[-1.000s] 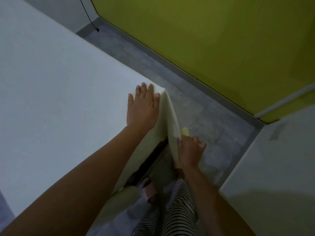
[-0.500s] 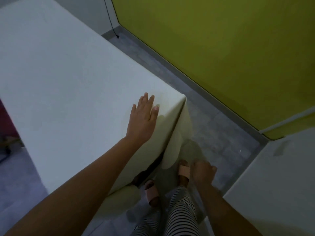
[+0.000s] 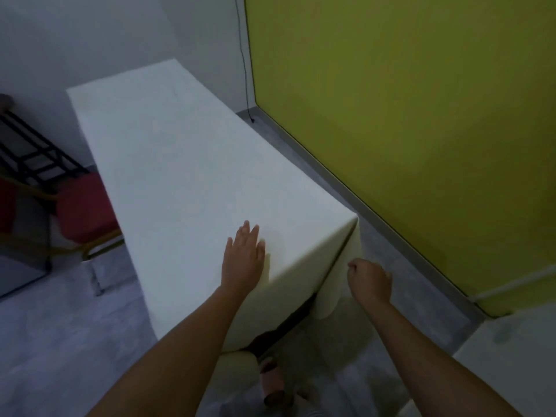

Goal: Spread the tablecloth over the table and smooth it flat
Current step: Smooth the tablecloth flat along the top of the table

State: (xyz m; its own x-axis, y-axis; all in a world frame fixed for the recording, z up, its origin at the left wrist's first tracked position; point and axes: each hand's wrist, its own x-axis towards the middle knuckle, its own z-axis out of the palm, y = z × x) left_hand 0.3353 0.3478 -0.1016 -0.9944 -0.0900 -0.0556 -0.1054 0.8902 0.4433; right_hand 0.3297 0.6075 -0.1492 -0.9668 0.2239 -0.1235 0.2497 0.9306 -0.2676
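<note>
A cream tablecloth covers the whole long table and hangs down over its near end and right corner. My left hand lies flat, fingers apart, on the cloth near the table's near edge. My right hand hovers in a loose fist just right of the hanging corner fold; it holds nothing and does not touch the cloth. The table itself is hidden under the cloth, apart from a dark gap below the hem.
A yellow-green wall runs along the right, with a narrow strip of grey floor between it and the table. A red-seated chair and a black rack stand at the left. A white surface sits at the lower right. My feet are below.
My right hand let go of the hanging corner of the cloth and rose beside it. My left hand slid back from the corner along the top. My view lifted to take in the whole table.
</note>
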